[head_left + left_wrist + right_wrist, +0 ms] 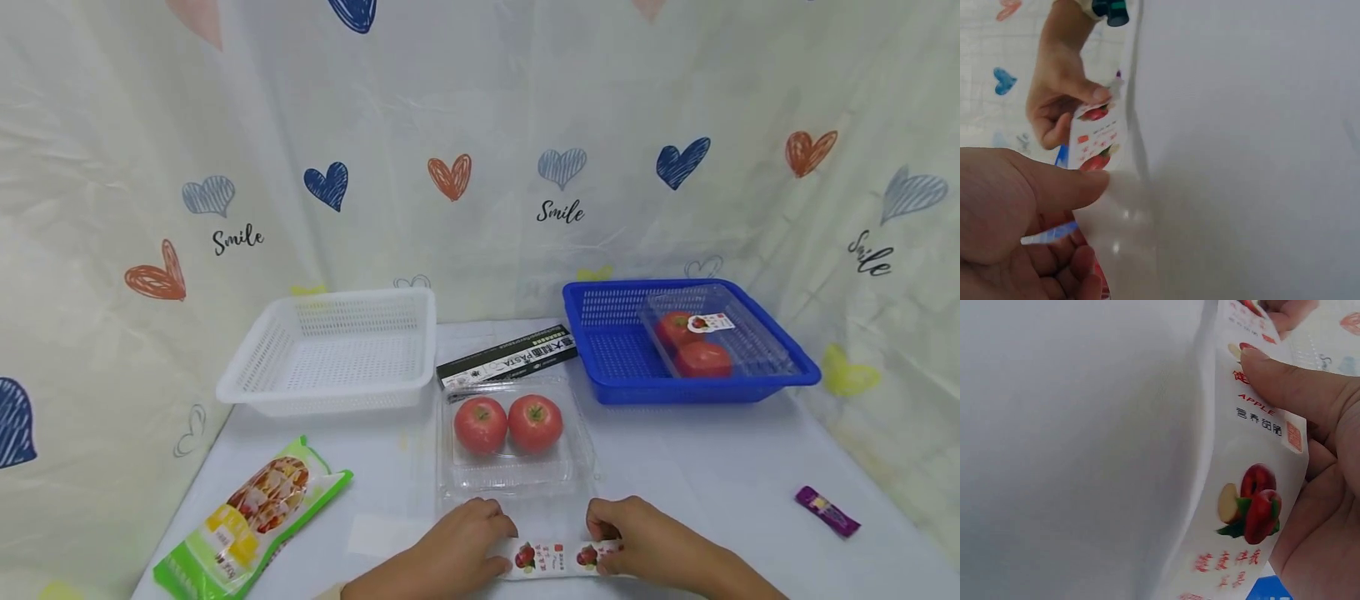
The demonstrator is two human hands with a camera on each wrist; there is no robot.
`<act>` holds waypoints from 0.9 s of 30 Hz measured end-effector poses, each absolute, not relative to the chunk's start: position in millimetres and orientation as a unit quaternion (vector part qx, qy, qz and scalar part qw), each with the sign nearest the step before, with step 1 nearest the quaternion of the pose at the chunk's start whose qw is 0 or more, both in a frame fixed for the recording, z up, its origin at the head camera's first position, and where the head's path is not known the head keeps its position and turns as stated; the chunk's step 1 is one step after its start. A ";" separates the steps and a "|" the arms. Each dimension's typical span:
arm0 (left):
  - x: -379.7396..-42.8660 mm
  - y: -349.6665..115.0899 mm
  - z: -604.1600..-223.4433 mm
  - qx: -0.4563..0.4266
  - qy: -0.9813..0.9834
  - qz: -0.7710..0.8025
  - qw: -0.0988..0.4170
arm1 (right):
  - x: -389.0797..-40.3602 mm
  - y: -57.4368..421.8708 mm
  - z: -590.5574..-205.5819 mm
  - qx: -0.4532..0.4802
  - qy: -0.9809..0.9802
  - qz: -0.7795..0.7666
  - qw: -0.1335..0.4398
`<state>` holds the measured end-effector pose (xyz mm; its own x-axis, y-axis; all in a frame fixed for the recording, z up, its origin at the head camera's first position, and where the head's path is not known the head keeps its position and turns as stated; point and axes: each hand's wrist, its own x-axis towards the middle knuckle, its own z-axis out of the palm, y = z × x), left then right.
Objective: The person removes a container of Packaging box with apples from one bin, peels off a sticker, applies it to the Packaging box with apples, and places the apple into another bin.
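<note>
A white strip of stickers printed with red apples (551, 560) is stretched between my two hands near the table's front edge. My left hand (467, 546) pinches its left part, thumb on the printed face in the left wrist view. Further right, my right hand (648, 540) pinches the strip between thumb and fingers; its thumb lies across the print (1260, 434) in the right wrist view. Just beyond the hands is a clear plastic box (517, 477) with two red tomatoes (481, 427) in it.
A white basket (326, 400) stands back left, a blue basket (675, 392) back right with a labelled clear box of tomatoes (703, 360). Between them lies a black pasta box (506, 354). A green food bag (251, 525) lies left, a small purple packet (827, 511) right.
</note>
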<state>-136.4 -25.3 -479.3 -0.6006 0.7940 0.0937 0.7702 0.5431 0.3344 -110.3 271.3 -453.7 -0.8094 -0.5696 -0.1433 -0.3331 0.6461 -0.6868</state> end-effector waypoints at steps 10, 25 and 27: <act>-139.9 -32.0 -467.0 0.411 0.840 0.330 0.126 | -106.5 256.6 -447.1 -0.392 0.894 -0.204 0.066; -143.2 -34.3 -474.1 0.368 0.698 0.521 0.325 | -111.7 185.9 -460.8 -0.616 0.739 -0.197 -0.191; -142.8 -34.4 -472.5 0.356 0.683 0.539 0.341 | -113.3 182.6 -459.7 -0.625 0.732 -0.189 -0.195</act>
